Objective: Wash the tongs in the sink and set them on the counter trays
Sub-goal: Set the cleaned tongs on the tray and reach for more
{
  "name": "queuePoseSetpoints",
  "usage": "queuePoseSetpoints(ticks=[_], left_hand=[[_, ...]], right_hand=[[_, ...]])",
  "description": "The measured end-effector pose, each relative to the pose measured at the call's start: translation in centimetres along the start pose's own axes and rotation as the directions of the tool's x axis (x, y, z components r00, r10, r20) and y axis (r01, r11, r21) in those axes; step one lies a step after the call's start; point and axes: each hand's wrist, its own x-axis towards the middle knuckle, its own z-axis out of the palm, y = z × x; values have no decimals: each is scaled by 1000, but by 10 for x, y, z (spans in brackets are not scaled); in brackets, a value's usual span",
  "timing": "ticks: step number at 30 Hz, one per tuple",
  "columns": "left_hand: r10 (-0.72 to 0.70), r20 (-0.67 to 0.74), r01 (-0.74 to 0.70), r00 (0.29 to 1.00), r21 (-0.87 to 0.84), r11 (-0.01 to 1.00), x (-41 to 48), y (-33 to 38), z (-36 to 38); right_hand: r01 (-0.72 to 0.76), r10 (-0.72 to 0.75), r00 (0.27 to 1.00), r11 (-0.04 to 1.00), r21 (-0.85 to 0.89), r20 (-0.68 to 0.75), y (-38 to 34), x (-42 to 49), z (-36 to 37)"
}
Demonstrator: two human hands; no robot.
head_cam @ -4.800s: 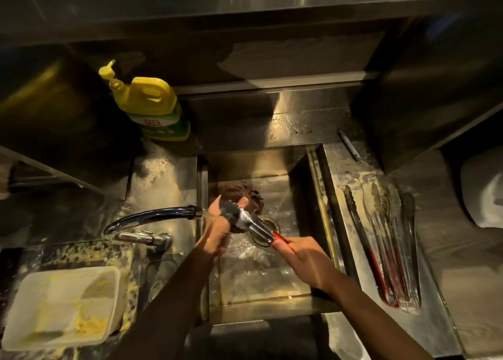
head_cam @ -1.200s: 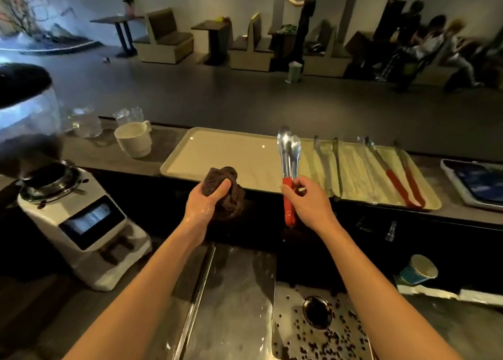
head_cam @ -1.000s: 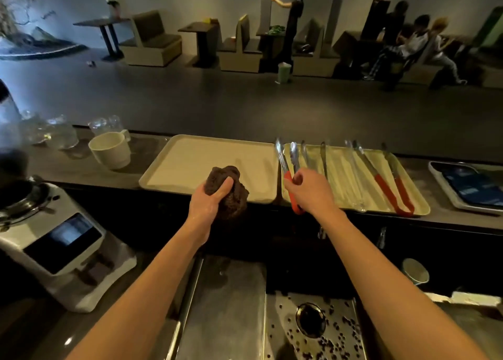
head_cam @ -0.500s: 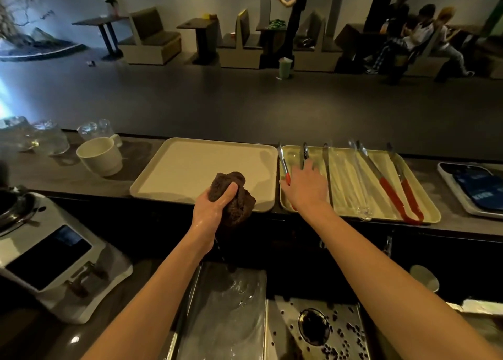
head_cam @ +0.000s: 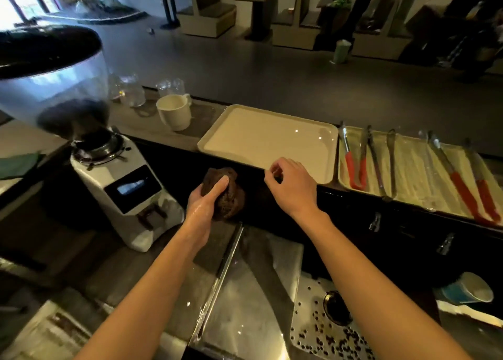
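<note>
Red-handled tongs [head_cam: 353, 163] lie at the left end of the right counter tray [head_cam: 408, 193], spread apart. All-metal tongs [head_cam: 381, 160] and a second red-handled pair [head_cam: 465, 188] lie beside them on the same tray. The left cream tray [head_cam: 261, 141] holds nothing. My left hand [head_cam: 206, 196] grips a dark brown scrubbing sponge [head_cam: 226, 196] below the counter edge. My right hand [head_cam: 291, 185] hovers at the near edge of the left tray, fingers loosely curled, holding nothing.
A coffee grinder [head_cam: 109, 174] stands at the left. A white mug [head_cam: 174, 111] and glasses [head_cam: 130, 90] sit on the counter behind it. Below me are a steel work surface [head_cam: 253, 291], a perforated drain plate [head_cam: 326, 329] and a blue cup [head_cam: 468, 289] at right.
My right hand let go of the red-handled tongs on the right tray and pulled back to the left, now free. The view swung left. My left hand keeps the sponge.
</note>
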Motion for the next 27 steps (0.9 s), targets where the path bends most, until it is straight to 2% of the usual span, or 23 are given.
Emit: queuePoseSetpoints(ticks=[8, 15, 23, 27], left_hand=[[2, -85, -6, 996, -37, 999, -39, 5, -110], [-46, -236, 27, 971, -80, 996, -81, -12, -242], [-112, -388, 34, 915, -204, 978, -130, -32, -356], [-148, -434, 39, 889, -249, 968, -156, -55, -404]], right_hand=[[15, -28, 992, 995, 103, 126, -88, -53, 53], [50, -104, 946, 983, 179, 306, -183, -123, 118], [63, -157, 826, 980, 188, 541, -255, -191, 188], [125, -202, 756, 978, 166, 622, -275, -219, 223]])
